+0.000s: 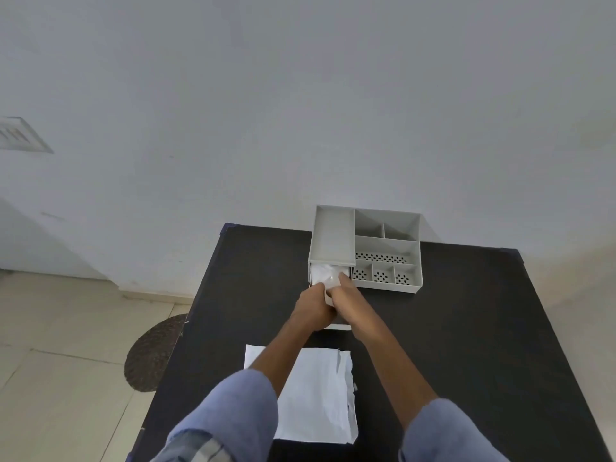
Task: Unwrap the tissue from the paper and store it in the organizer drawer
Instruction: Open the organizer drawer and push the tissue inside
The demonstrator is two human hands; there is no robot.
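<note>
The grey organizer [386,241] stands at the far edge of the black table [466,328]. Its left drawer [338,326] is pulled out toward me. The crumpled white tissue [322,273] lies in the open drawer, just under the organizer's top tray. My right hand [346,293] reaches over the drawer with its fingertips on the tissue. My left hand [311,306] is curled over the drawer's front, touching the right hand; most of the drawer is hidden beneath both hands. The unfolded white paper [316,398] lies flat on the table near me, under my forearms.
The organizer's right side has several open compartments [383,276], some with perforated floors. A wall rises right behind the organizer. The table's left edge drops to a tiled floor with a dark round mat [151,355].
</note>
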